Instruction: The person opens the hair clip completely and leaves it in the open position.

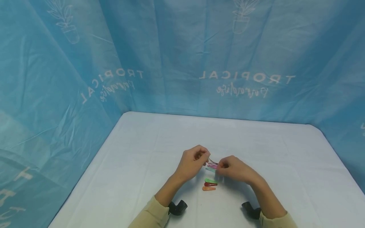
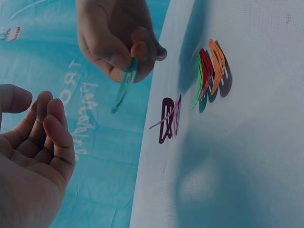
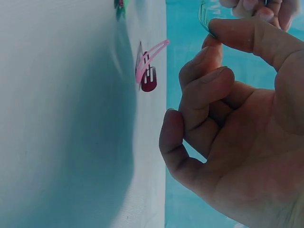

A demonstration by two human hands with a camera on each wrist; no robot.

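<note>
over the white counter (image 1: pixel 142 152), the right hand (image 1: pixel 235 169) has a teal hair clip (image 2: pixel 123 90) pinched by one end between thumb and finger, so it's up in the air with its other end pointing toward the left hand (image 1: pixel 191 162). that left one is relaxed, fingers loosely bent, thumb apart from the fingertips, just beside the clip. below, a pink clip (image 3: pixel 142 69) lies crossed with a dark purple clip (image 3: pixel 149 83). nearer the person there's a little row: green clip (image 1: pixel 210 180), red clip (image 1: pixel 210 184), orange clip (image 1: pixel 209 188). blue curtain (image 1: pixel 176 57) behind everything.
</note>
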